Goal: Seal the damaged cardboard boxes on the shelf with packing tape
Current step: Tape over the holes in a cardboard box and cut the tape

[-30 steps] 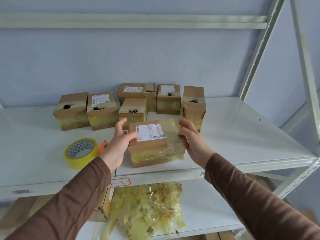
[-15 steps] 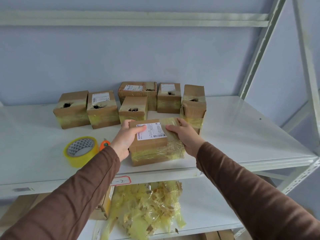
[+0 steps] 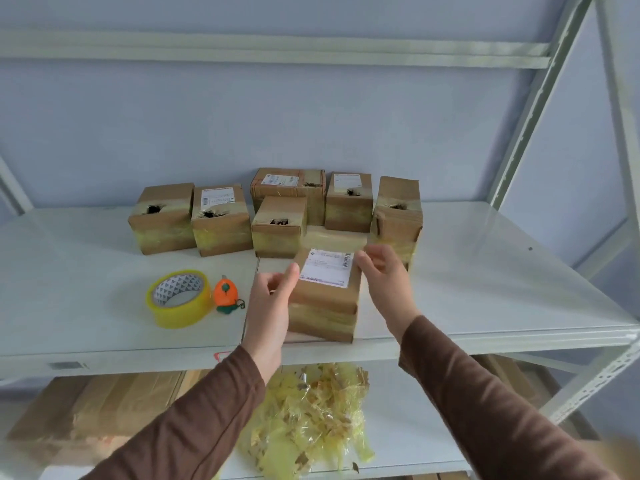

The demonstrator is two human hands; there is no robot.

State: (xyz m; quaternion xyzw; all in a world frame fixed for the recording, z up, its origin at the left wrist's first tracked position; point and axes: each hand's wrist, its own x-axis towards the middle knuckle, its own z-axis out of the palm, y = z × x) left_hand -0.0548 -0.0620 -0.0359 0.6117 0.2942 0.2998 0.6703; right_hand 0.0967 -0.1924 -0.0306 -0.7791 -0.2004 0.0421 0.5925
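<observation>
Since the earlier frames the box in hand [image 3: 325,296] has been turned, so that its label now faces up and away, and the hands, formerly pressed onto its top, have been drawn to its two sides. On the shelf [image 3: 485,271] this box sits near the front edge, ahead of a cluster of six other boxes [image 3: 221,220], most of which show dark torn holes in their tops that are judged not yet sealed. The left hand [image 3: 273,306] is held against the box's left side with fingers loosely bent; whether it truly grips cannot be told, as the frame is blurred. The right hand [image 3: 384,275] is raised at the upper right corner, fingers relaxed and seemingly just off the cardboard. Yellowish tape is already seen wrapped round the lower part of the box, so the step in hand is judged to be the finishing and checking of this box. Next, it would need to be set aside and a torn box brought forward. For that, the tape roll [image 3: 179,298], lying flat to the left, and the small orange cutter [image 3: 225,293] just beside it must be taken up.
</observation>
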